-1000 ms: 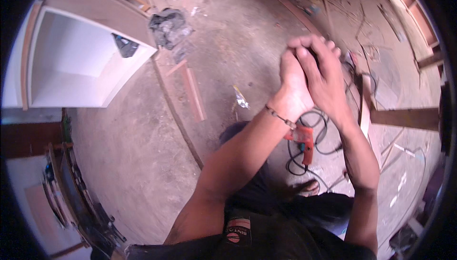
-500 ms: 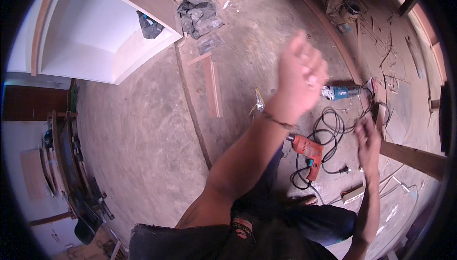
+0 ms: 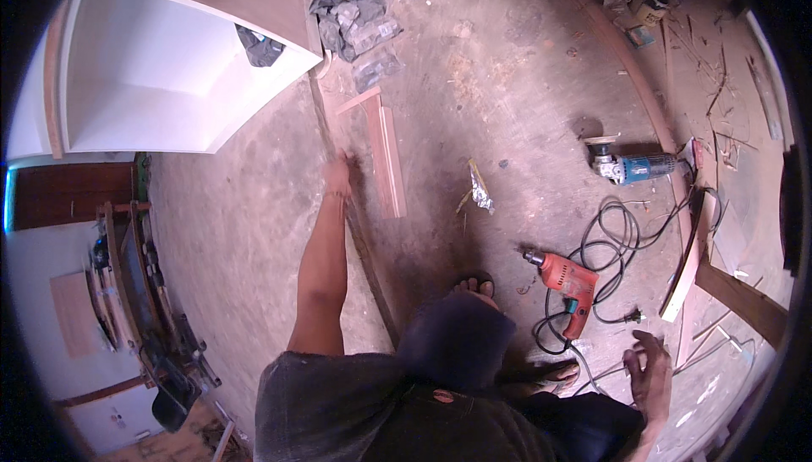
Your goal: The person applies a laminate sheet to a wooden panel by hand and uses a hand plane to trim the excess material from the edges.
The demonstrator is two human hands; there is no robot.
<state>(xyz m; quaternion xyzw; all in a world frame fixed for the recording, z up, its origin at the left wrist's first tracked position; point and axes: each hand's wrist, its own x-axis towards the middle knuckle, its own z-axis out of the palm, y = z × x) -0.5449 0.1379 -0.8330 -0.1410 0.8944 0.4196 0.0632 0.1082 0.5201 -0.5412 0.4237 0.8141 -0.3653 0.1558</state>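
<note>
My left hand (image 3: 337,176) reaches out over the floor beside a groove in the concrete (image 3: 365,251). It is smeared by motion, so its fingers do not read clearly. Just right of it lie thin wooden strips (image 3: 387,158). Low on the right, my right hand (image 3: 650,373) hangs with its fingers apart and nothing in them. Closest to that hand are a black plug (image 3: 634,316) and an orange corded drill (image 3: 571,280) lying on its side. A blue angle grinder (image 3: 643,168) rests farther off, its disc end toward the left.
A white open cabinet (image 3: 135,73) stands at the far left, with dark crumpled plastic (image 3: 351,18) beside it. Black cable (image 3: 622,234) coils between the tools. A foil packet (image 3: 480,190) lies mid-floor. Timber (image 3: 744,301) juts in at the right. A bucket (image 3: 650,5) stands far right.
My left hand has swung from over the grinder and drill leftward to the wooden strips. My right hand has come down nearer my body. The view has shifted slightly, uncovering the drill and grinder.
</note>
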